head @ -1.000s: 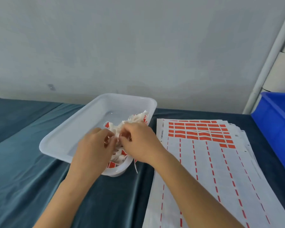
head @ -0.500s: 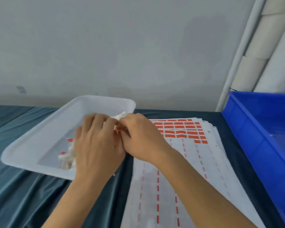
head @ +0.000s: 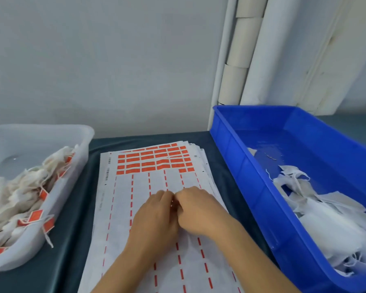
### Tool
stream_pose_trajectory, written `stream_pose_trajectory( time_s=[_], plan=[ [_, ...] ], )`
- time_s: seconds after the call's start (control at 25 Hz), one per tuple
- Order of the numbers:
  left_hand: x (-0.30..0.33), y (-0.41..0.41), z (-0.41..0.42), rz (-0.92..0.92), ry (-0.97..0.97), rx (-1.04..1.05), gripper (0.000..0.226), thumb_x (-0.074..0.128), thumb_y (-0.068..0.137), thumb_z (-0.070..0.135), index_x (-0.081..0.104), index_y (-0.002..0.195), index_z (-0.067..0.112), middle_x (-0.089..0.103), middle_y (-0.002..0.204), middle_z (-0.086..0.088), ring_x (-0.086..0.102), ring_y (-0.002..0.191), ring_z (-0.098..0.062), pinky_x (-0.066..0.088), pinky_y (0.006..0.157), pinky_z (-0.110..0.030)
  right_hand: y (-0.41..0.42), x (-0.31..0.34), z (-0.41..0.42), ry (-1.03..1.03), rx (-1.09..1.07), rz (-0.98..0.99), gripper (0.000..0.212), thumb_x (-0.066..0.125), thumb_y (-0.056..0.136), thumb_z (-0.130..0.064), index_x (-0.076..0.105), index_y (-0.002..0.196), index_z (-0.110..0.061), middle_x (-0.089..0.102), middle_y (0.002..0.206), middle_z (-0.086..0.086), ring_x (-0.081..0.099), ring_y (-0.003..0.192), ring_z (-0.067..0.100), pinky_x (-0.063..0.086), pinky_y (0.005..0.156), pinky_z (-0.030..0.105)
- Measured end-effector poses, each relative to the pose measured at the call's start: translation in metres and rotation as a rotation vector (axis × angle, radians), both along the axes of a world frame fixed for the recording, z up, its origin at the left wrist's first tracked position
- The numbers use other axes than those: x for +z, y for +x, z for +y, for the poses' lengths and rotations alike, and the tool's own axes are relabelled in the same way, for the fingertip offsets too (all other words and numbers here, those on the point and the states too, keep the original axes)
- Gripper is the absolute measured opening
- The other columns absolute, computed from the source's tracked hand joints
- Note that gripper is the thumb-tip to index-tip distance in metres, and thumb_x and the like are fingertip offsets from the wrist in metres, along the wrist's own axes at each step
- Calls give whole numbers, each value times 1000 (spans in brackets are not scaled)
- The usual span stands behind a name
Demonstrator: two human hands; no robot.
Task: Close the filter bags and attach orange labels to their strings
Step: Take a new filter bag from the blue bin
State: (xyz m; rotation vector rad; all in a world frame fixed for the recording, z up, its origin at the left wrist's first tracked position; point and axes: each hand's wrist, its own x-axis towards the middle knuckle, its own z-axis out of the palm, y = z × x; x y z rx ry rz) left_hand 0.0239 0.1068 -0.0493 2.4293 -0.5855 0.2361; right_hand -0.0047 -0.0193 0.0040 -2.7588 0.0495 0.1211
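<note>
Both hands together over the middle of the label sheets [head: 123, 218], knuckles up, fingertips meeting: left hand [head: 154, 218] and right hand [head: 199, 212] touching at the thumbs. Fingers curled inward, but whether either grip pinches anything cannot be told, since the fingertips are hidden under the hands and nothing shows between them. Orange labels [head: 154, 160] left only in the rows at the far end of the top sheet, well ahead of the hands; below them only stripped backing with red dashes. Unlabelled filter bags [head: 330, 220] heaped white in the blue bin [head: 251, 176] on the right; finished bags with orange tags [head: 25, 199] piled in the clear tray [head: 80, 142] on the left, both on the dark-clothed tabletop [head: 70, 240]. Probably between bags, so next likely a reach right for a fresh one. To do that well: take one bag only, separated from its tangled neighbours, string hanging free. Pull the string to draw the mouth fully shut before touching a label. Peel from the nearest remaining row, lifting a corner cleanly without tearing. Fold the label evenly over the string end, adhesive face to adhesive face, edges aligned, then press flat. Risk of strings snagging in the heap and of a label sticking to a fingertip.
</note>
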Motion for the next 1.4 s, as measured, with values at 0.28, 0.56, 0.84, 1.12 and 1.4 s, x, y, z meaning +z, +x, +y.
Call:
stream_pose_trajectory(
  time_s=[0.28, 0.56, 0.84, 1.12, 1.4],
  plan=[
    [-16, 2, 6, 82, -17, -17, 24, 64, 95, 27, 56, 111, 43, 55, 101, 29, 52, 84, 4, 31, 71, -3, 9, -12, 6, -17, -17, -20, 22, 54, 104, -27, 65, 123, -23, 68, 106, -2, 59, 80, 14, 47, 77, 25],
    [-14, 2, 13, 143, -111, -35, 27, 63, 100, 23, 53, 108, 46, 52, 96, 35, 57, 89, 4, 39, 74, -7, 14, 4, 4, -67, 44, 72, 13, 52, 105, -31, 62, 106, -22, 68, 100, 0, 61, 76, 15, 42, 65, 25],
    [-10, 3, 14, 151, -7, -84, 26, 60, 102, 36, 50, 121, 51, 55, 112, 28, 56, 96, 1, 49, 94, -21, 10, 75, -87, -107, -212, -178, 23, 51, 99, -22, 67, 82, -21, 67, 78, -3, 64, 72, 17, 50, 56, 32],
    [-8, -1, 8, 83, 102, -139, 31, 58, 101, 40, 58, 132, 42, 59, 125, 25, 48, 106, 3, 46, 102, -23, -21, 73, -231, -486, -602, 151, 51, 54, 87, 3, 64, 131, -20, 65, 124, 6, 63, 106, 29, 54, 77, 40],
    [-8, -3, 3, 85, 131, -162, 31, 58, 101, 42, 59, 132, 42, 60, 129, 23, 48, 108, 2, 48, 103, -25, -28, 33, -253, -523, -683, 147, 50, 55, 92, 5, 62, 134, -20, 65, 125, 11, 63, 104, 33, 50, 74, 38]
  ],
)
